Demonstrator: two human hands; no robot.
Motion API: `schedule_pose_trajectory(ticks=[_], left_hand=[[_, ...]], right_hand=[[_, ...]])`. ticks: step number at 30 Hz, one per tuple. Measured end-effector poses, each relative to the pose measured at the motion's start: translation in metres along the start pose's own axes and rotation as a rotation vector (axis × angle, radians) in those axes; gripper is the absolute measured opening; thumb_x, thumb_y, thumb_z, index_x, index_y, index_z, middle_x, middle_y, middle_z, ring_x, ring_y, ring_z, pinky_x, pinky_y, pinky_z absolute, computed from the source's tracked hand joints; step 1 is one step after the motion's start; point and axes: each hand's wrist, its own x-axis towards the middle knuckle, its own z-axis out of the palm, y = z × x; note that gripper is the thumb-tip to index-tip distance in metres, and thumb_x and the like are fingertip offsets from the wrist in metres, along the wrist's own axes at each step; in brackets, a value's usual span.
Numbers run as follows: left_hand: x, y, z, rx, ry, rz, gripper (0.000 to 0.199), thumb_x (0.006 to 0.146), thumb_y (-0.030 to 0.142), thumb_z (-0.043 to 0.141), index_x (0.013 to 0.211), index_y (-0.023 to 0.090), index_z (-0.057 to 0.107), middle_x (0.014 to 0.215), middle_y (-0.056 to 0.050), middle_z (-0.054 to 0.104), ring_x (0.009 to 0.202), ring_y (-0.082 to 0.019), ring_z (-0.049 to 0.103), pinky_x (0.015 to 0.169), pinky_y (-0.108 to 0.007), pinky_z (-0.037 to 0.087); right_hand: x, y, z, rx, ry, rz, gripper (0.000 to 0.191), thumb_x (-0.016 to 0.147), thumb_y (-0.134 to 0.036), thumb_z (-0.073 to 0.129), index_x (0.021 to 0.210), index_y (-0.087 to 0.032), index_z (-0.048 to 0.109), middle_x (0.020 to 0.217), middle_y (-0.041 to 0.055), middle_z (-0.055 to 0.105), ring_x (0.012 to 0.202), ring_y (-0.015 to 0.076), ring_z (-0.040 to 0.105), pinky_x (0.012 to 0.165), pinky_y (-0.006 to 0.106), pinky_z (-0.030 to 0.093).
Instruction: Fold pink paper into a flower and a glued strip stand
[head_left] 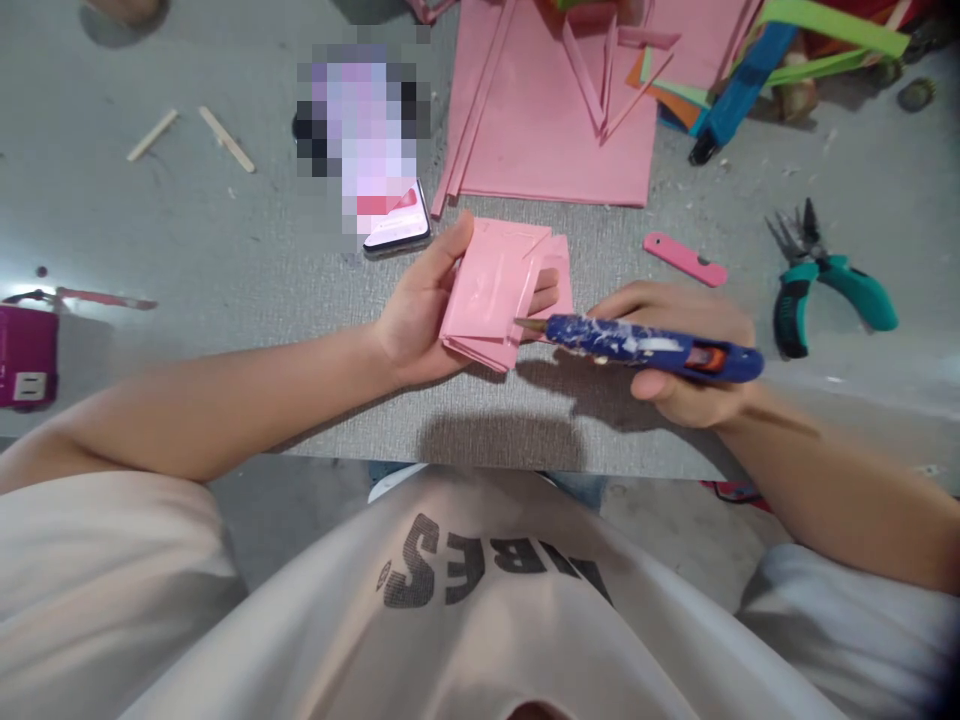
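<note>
My left hand point(424, 320) holds a folded piece of pink paper point(495, 285) above the table, thumb along its left edge and some fingertips showing behind its right side. A shiny streak runs along the paper's right part. In my right hand point(694, 310) is a blue, pen-shaped hot glue gun point(622, 343), smeared with whitish residue. Its metal nozzle points left and meets the right edge of the folded paper in view; whether it touches, I cannot tell. My right thumb lies below the glue gun's body, and the other fingers are partly hidden behind it.
Beyond my hands lie pink sheets point(555, 150) with folded strips, and a phone point(397, 225), partly blurred out. Pliers point(806, 270) and a pink folding cutter point(684, 259) lie to the right. Wooden sticks point(226, 138) and a purple box point(28, 350) are at left.
</note>
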Motion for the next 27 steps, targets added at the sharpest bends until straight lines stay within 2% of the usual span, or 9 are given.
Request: schedule_pose_trajectory(ticks=[5, 10, 16, 21, 27], left_hand=[[0.001, -0.002, -0.002, 0.023, 0.02, -0.016, 0.076, 0.12, 0.072, 0.043, 0.144, 0.009, 0.076, 0.137, -0.022, 0.085, 0.14, -0.036, 0.081, 0.113, -0.046, 0.07], [0.002, -0.003, -0.001, -0.021, 0.018, -0.026, 0.081, 0.119, 0.077, 0.041, 0.153, 0.01, 0.072, 0.135, -0.02, 0.086, 0.147, -0.037, 0.076, 0.12, -0.05, 0.068], [0.002, -0.004, 0.002, -0.019, 0.015, -0.018, 0.077, 0.119, 0.076, 0.043, 0.15, 0.012, 0.074, 0.135, -0.017, 0.085, 0.148, -0.037, 0.076, 0.119, -0.051, 0.069], [0.001, -0.004, -0.001, 0.032, 0.008, -0.007, 0.07, 0.121, 0.069, 0.045, 0.142, 0.01, 0.077, 0.133, -0.019, 0.086, 0.146, -0.036, 0.077, 0.115, -0.044, 0.07], [0.0, -0.003, -0.003, -0.021, 0.023, -0.017, 0.079, 0.118, 0.075, 0.048, 0.157, 0.01, 0.07, 0.138, -0.02, 0.086, 0.146, -0.037, 0.078, 0.119, -0.046, 0.069]], right_hand=[[0.002, -0.014, 0.013, 0.057, -0.106, 0.018, 0.04, 0.107, -0.064, 0.078, 0.102, -0.025, 0.079, 0.099, 0.0085, 0.081, 0.077, 0.0208, 0.074, 0.067, 0.035, 0.056], [0.005, -0.017, 0.017, 0.03, -0.097, 0.065, 0.043, 0.108, -0.066, 0.075, 0.091, -0.026, 0.073, 0.088, 0.0058, 0.076, 0.07, 0.0203, 0.069, 0.062, 0.036, 0.051], [0.006, -0.013, 0.018, -0.04, -0.11, 0.035, 0.045, 0.11, -0.064, 0.073, 0.087, -0.027, 0.066, 0.079, 0.0026, 0.071, 0.066, 0.0185, 0.063, 0.059, 0.036, 0.044], [0.004, -0.011, 0.016, -0.105, -0.129, 0.029, 0.044, 0.111, -0.063, 0.071, 0.085, -0.028, 0.065, 0.076, 0.0019, 0.07, 0.064, 0.0198, 0.062, 0.059, 0.038, 0.042], [0.001, -0.01, 0.009, -0.173, -0.154, 0.006, 0.046, 0.112, -0.064, 0.069, 0.085, -0.027, 0.062, 0.075, 0.0011, 0.07, 0.064, 0.0185, 0.063, 0.061, 0.038, 0.04]])
